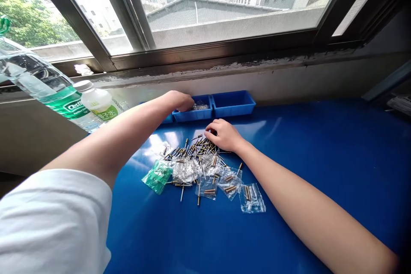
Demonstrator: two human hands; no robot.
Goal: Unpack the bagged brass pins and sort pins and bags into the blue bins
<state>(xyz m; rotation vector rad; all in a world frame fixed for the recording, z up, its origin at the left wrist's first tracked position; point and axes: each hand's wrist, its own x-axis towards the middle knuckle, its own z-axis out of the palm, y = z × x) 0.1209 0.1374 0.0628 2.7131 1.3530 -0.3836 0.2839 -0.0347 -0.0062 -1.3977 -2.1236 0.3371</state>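
My left hand [182, 101] reaches into a blue bin [195, 115] by the wall, its fingers mostly hidden. Small clear plastic packets [201, 105] lie in that bin beside it. Over the far right side of a loose pile of pop rivets [195, 149], with dark and brass-coloured bodies and thin steel pins, is my right hand [224, 135]. Its fingers are curved, with a gap between thumb and forefinger and nothing visible held. In front of the pile are clear bags [230, 182] with copper-coloured pieces inside, and a green plastic bag [157, 176] lies at the left.
A second blue bin [233, 103] stands right of the first; another is partly hidden behind my left arm. A large water bottle [48, 85] and a white-capped bottle [98, 102] stand at the left. The blue tabletop [180, 239] ends at a wall below the window [231, 4].
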